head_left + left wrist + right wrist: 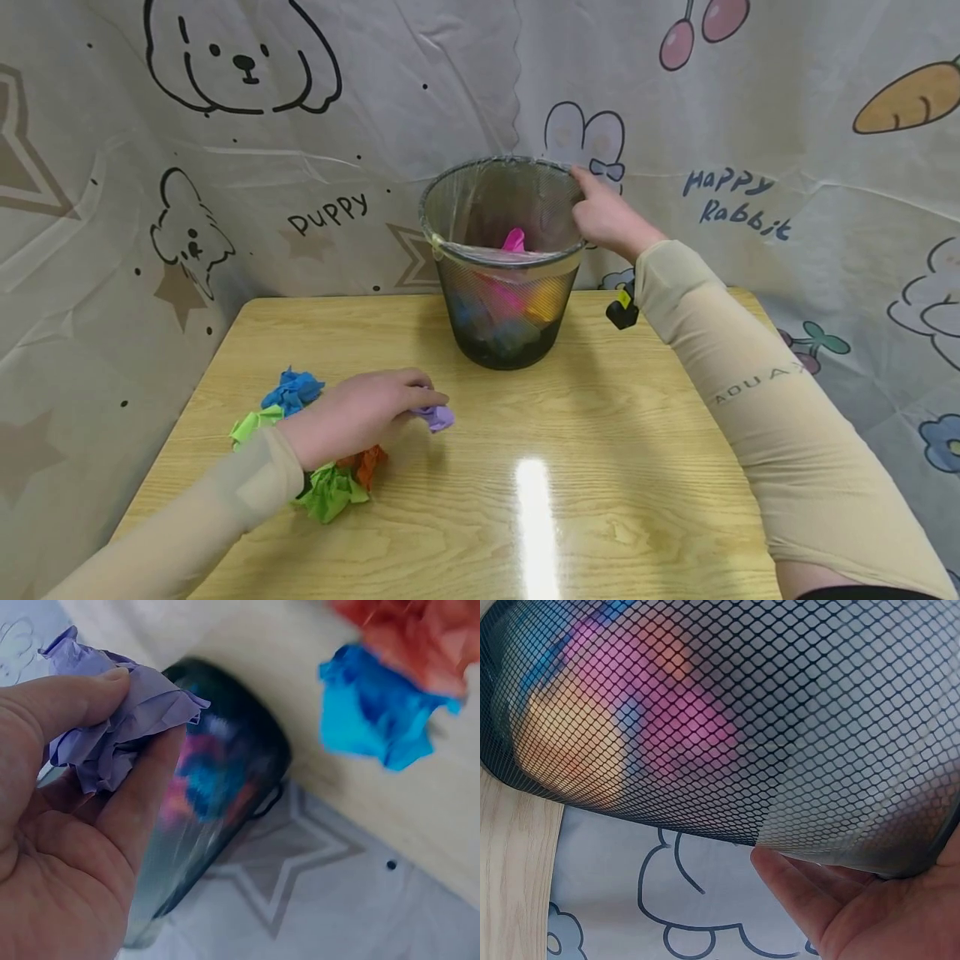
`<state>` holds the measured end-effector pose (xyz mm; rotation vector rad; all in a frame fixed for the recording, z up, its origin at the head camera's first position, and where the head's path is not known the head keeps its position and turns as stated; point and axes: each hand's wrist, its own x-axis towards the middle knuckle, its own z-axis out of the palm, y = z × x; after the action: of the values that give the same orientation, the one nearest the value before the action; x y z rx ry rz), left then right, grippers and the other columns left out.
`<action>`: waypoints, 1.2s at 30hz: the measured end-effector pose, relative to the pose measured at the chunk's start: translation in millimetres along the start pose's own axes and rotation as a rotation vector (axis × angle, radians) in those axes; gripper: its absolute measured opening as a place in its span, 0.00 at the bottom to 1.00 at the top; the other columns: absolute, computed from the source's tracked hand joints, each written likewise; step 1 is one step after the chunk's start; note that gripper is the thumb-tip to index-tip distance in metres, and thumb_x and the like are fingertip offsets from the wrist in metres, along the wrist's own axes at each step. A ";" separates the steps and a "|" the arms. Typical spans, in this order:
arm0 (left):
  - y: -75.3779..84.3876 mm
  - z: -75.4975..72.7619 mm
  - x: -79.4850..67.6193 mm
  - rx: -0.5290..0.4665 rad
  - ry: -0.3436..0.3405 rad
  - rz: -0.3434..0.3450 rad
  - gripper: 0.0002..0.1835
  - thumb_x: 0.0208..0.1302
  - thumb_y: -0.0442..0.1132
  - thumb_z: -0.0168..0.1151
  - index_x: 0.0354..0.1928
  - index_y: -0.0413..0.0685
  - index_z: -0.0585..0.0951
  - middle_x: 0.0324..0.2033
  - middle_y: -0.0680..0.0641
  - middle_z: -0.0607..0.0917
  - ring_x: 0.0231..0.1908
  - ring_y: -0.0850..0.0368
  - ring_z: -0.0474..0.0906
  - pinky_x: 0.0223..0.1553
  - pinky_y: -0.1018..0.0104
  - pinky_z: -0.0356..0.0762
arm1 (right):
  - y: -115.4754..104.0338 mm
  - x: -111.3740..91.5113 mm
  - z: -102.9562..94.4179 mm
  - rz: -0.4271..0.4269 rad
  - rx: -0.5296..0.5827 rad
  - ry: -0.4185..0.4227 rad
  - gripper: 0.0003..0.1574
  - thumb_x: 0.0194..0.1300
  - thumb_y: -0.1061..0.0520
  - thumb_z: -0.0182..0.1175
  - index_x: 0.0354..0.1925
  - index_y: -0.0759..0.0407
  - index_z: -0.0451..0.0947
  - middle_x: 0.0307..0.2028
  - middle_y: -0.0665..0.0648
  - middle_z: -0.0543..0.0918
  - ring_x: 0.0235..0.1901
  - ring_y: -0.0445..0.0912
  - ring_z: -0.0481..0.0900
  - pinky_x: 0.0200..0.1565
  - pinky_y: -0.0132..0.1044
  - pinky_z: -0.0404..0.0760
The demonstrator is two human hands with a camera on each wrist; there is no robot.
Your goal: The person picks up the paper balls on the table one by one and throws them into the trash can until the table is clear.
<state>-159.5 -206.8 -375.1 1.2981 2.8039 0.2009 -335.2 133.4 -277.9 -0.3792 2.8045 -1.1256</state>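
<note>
My left hand (358, 412) pinches a crumpled ball of purple paper (437, 417) between thumb and fingers, above the table and in front of the bin. The left wrist view shows the same purple paper (124, 712) with the thumb pressed on it. A black wire-mesh wastebasket (454, 287) with a clear plastic liner stands upright at the back of the table. Pink, orange and blue crumpled paper shows through its mesh. My right hand (611, 218) grips the bin's rim at its right side; in the right wrist view its fingers (791, 889) lie against the outer mesh.
Left on the wooden table (630, 483) lie crumpled papers: a blue one (292, 392), a light green one (255, 423), a green one (332, 493) and an orange one (367, 467), partly behind the left forearm. A printed curtain (360, 100) hangs close behind the bin.
</note>
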 end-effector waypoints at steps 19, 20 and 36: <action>-8.2 -76.8 11.3 -0.006 0.295 0.081 0.27 0.64 0.28 0.70 0.65 0.51 0.82 0.54 0.47 0.82 0.45 0.55 0.82 0.44 0.59 0.83 | 0.4 -0.3 0.2 -0.007 0.010 0.006 0.46 0.71 0.66 0.36 0.83 0.58 0.34 0.81 0.60 0.42 0.79 0.53 0.42 0.76 0.46 0.43; -8.8 -81.1 12.4 -0.007 0.316 0.080 0.27 0.63 0.27 0.70 0.65 0.51 0.82 0.54 0.46 0.82 0.46 0.54 0.82 0.45 0.58 0.83 | 0.6 0.0 0.1 -0.008 0.009 0.007 0.46 0.71 0.66 0.35 0.83 0.58 0.34 0.81 0.60 0.42 0.79 0.53 0.42 0.76 0.46 0.43; -14.5 -127.6 41.9 -0.031 0.502 -0.029 0.24 0.68 0.30 0.67 0.65 0.49 0.82 0.59 0.45 0.80 0.54 0.52 0.79 0.52 0.54 0.81 | -0.4 1.0 0.1 0.009 -0.004 -0.003 0.47 0.71 0.66 0.34 0.83 0.57 0.33 0.81 0.58 0.40 0.79 0.52 0.39 0.76 0.45 0.41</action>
<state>-209.7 -196.7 -250.1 1.3578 3.1982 0.6507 -336.1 132.8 -277.7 -0.3674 2.8036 -1.1166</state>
